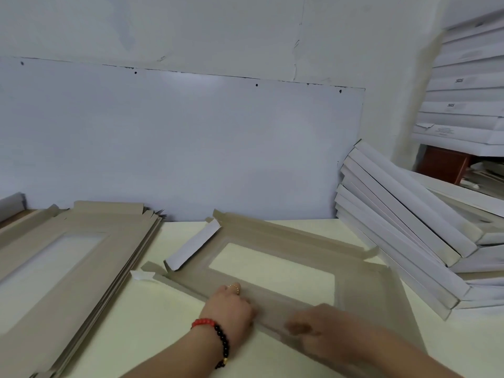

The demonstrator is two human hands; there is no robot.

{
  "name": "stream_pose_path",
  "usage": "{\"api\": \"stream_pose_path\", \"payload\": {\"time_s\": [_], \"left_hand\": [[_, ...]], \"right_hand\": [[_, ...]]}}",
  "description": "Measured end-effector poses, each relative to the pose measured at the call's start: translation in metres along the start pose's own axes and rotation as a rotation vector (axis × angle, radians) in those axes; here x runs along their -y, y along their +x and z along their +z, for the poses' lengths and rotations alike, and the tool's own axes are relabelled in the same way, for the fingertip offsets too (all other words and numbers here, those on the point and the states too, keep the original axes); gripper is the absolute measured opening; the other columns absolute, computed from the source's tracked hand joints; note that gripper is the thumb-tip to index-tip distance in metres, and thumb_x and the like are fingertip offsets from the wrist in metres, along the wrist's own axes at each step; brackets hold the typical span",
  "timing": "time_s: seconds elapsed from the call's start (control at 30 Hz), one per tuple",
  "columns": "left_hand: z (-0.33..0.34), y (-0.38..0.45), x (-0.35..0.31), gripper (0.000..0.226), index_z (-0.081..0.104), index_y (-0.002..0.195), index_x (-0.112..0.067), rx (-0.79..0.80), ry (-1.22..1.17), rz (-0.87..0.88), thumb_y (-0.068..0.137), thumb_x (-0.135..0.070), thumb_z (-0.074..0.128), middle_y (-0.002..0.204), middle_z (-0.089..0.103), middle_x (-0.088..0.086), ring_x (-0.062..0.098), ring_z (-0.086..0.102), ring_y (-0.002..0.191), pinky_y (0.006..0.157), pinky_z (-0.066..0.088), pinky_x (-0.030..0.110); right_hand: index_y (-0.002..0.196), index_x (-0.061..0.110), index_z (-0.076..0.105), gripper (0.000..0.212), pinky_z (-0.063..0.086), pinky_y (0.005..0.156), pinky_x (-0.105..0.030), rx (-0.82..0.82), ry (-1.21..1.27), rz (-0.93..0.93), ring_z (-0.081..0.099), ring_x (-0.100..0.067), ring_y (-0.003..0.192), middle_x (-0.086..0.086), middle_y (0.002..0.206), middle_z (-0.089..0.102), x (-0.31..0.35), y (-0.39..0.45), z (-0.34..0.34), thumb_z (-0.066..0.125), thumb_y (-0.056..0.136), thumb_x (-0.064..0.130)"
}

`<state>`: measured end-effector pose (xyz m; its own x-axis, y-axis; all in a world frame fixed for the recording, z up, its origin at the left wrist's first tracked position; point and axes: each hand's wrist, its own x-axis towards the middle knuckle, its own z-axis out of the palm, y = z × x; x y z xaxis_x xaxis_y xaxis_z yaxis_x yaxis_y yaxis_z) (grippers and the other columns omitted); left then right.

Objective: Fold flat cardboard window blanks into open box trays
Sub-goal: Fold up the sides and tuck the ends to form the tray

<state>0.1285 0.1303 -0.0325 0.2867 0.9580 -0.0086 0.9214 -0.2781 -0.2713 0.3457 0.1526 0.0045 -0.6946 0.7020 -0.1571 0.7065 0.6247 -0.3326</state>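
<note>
One flat grey-brown cardboard window blank [272, 241], with a rectangular cut-out, lies on the pale cream counter [152, 317] in front of the person. Its near flap runs under both hands. The left hand [231, 304], wearing one red-and-black bead bracelet [215, 334] at the wrist, rests on the left part of that near flap; its fingers [236, 287] are curled down onto the cardboard, though whether they pinch the edge cannot be told. The right hand [316, 326] lies on the same flap just to the right, blurred, so the state of its fingers cannot be told. The blank's long axis runs from the near left toward the far right, roughly parallel to the white wall panel [191, 137]. One end flap [193, 246] at its left end stands folded up, white face showing; the other flaps lie flat or nearly flat.

One stack of flat grey-brown blanks [68, 268] sits on the counter to the left, its count not readable. One leaning pile of folded white trays [409, 227] sits to the right, about eight, touching the blank's far right corner area. A second stack of white boxes [463, 85] stands behind, upper right.
</note>
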Motion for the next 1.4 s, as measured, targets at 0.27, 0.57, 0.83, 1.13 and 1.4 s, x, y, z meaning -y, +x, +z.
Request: {"api": "stream_pose_path", "payload": {"time_s": [0.27,0.57,0.83,1.13,1.4], "left_hand": [[0.014,-0.021,0.051,0.026,0.058,0.053,-0.027,-0.069,0.074,0.167,0.046,-0.028,0.083,0.053,0.05,-0.013,0.015,0.053,0.058,0.045,0.034,0.017],[0.009,-0.013,0.067,0.021,0.07,0.098,-0.02,0.094,0.015,-0.23,0.085,-0.014,0.055,0.101,0.066,-0.001,0.026,0.048,0.109,0.086,0.048,0.034],[-0.034,-0.01,0.005,0.05,0.045,0.142,-0.026,0.291,-0.35,-0.036,0.092,-0.027,0.051,0.145,0.047,0.002,0.021,0.04,0.135,0.114,0.025,0.028],[-0.015,-0.047,-0.06,0.044,0.031,0.145,-0.005,0.302,-0.181,0.097,0.104,-0.02,0.025,0.152,0.029,0.015,0.033,0.027,0.139,0.11,0.027,0.047],[-0.023,-0.044,-0.025,0.026,0.049,0.116,-0.014,0.171,-0.373,-0.086,0.092,-0.014,0.039,0.116,0.061,0.016,0.034,0.058,0.109,0.087,0.045,0.036]], "right_hand": [[0.114,0.037,0.069,0.071,-0.007,0.116,-0.038,-0.034,-0.799,0.199,0.058,-0.022,0.122,-0.004,0.132,0.061,-0.098,-0.068,-0.026,0.087,0.047,0.021],[0.122,0.043,0.064,0.079,0.049,0.077,-0.012,0.107,-0.634,0.118,0.064,0.003,0.103,0.016,0.129,0.061,-0.065,-0.066,-0.008,0.083,0.046,0.046],[0.136,-0.006,0.048,0.059,0.054,0.085,-0.047,0.052,-0.656,0.267,0.067,-0.039,0.098,-0.046,0.127,0.045,-0.015,-0.039,0.045,0.054,0.089,0.031],[0.087,0.031,0.078,0.062,0.057,0.05,-0.035,-0.193,-0.731,0.11,0.067,-0.015,0.054,-0.005,0.087,0.075,-0.002,-0.024,0.058,0.085,0.031,0.057],[0.117,0.04,0.052,0.03,0.041,0.077,-0.024,-0.061,-0.404,0.092,0.059,-0.011,0.106,0.013,0.115,0.062,-0.045,-0.042,0.015,0.045,0.09,0.03]]}}
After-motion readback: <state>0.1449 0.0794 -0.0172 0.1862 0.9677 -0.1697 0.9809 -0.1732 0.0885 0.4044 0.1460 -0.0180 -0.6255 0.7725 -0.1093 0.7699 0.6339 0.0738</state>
